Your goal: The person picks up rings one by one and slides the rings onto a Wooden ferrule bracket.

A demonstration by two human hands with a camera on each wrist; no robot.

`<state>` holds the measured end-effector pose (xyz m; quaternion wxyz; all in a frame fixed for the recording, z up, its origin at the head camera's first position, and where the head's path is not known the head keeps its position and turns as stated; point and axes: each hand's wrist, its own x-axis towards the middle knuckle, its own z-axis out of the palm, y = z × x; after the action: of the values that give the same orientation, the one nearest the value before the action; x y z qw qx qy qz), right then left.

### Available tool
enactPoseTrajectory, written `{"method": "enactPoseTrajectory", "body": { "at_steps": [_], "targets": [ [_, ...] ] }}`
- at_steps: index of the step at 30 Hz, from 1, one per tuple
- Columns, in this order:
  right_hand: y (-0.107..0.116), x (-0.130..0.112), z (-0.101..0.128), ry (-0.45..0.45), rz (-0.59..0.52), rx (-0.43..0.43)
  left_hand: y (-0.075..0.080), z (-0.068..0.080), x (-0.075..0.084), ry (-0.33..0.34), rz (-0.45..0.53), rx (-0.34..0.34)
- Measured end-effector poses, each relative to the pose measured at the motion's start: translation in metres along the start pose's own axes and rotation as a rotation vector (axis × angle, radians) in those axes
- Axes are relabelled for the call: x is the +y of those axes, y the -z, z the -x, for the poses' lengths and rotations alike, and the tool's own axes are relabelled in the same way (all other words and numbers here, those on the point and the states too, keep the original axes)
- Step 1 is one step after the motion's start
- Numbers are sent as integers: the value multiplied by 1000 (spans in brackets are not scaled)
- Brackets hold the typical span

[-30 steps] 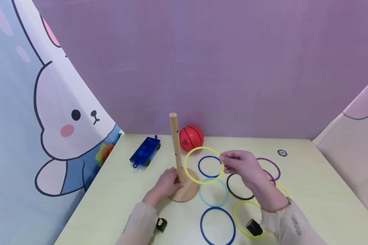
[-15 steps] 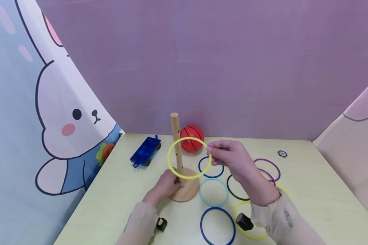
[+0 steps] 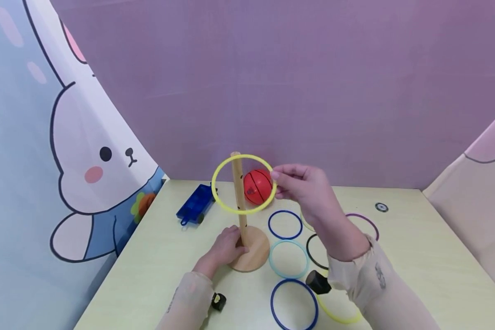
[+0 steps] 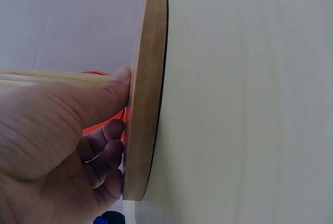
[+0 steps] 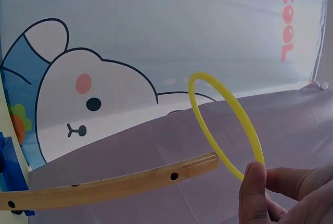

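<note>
A wooden peg stand has an upright post [image 3: 239,183] on a round base [image 3: 253,256]. My left hand [image 3: 222,250] holds it low, at the foot of the post. In the left wrist view, thumb and fingertips bear on the upper face of the base [image 4: 146,94]. My right hand [image 3: 303,185] pinches a yellow ring [image 3: 246,211] at its right side, between thumb and fingers. The ring is up at the top of the post and overlaps it in the head view. In the right wrist view, the ring [image 5: 244,117] tilts right beside the post's tip [image 5: 208,162].
Right of the base lie blue [image 3: 286,211], light blue [image 3: 288,240], black, purple [image 3: 371,223] and yellow rings, partly hidden by my right arm. A red ball [image 3: 257,188] sits behind the post. A blue toy cart [image 3: 195,204] stands at the left, a small disc [image 3: 381,207] far right.
My right hand has carried the yellow ring left and up, from low on the right of the post to the height of its top. My left hand stays at the base.
</note>
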<state>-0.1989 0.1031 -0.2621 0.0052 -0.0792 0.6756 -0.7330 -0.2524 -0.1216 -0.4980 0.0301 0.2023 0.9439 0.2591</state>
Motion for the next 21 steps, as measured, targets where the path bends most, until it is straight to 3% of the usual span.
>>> {"method": "enactPoseTrajectory", "body": {
  "at_steps": [9, 21],
  "targets": [
    [-7, -2, -12, 15, -95, 63, -2, 0, 1, 57, 24, -1],
    [2, 47, -18, -103, -50, 74, -2, 0, 3, 63, 22, -2]
  ]
}}
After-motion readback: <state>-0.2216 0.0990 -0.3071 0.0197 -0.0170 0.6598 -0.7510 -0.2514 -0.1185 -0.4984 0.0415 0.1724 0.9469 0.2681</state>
